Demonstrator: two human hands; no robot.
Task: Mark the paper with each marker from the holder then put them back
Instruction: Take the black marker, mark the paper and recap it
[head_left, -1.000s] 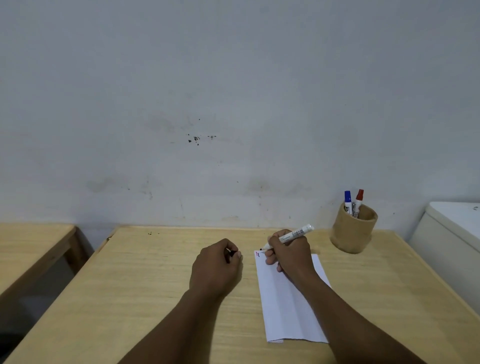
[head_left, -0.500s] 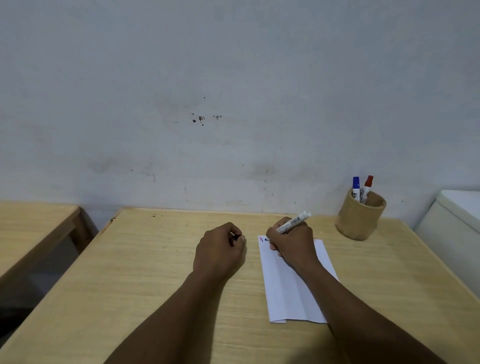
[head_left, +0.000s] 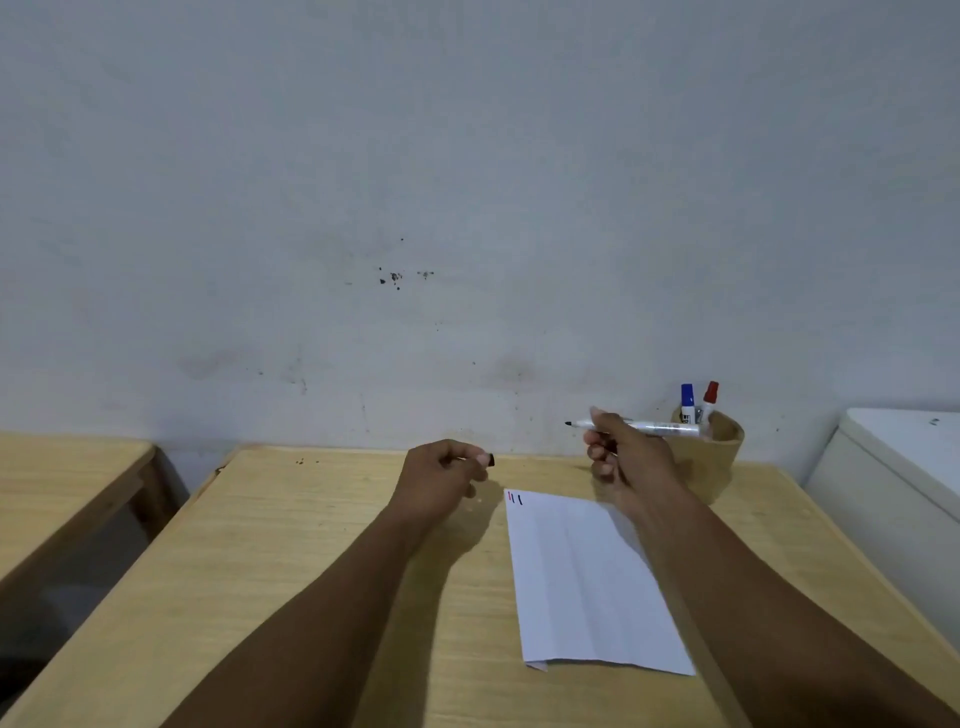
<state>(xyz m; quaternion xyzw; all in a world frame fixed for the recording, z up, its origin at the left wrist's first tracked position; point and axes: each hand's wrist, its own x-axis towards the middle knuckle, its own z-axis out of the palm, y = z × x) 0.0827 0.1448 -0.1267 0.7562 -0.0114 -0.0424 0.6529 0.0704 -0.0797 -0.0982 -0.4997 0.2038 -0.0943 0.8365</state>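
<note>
Landmark = paper (head_left: 587, 582), lying flat on wooden table (head_left: 311, 561).

L of paper: left hand (head_left: 441, 475) hovers just off its far-left corner, fingers curled shut, black cap (head_left: 491, 459) pinched at the tips. Prob. kept ready so cap goes straight back on.

Paper's far-left corner: three short strokes (head_left: 515, 499), red, then two dark ones. Colour of the dark pair hard to split.

Above paper's far edge: right hand (head_left: 623, 457) raised clear of the sheet, fingers gripping uncapped black marker (head_left: 644, 427) roughly level, nib aimed L toward the cap. Reads as recap step.

R & behind paper: holder (head_left: 714, 441) by the wall w/ blue marker (head_left: 687, 402) + red marker (head_left: 709, 397), capped, upright. Black one is last to go back, I'd judge.
</note>
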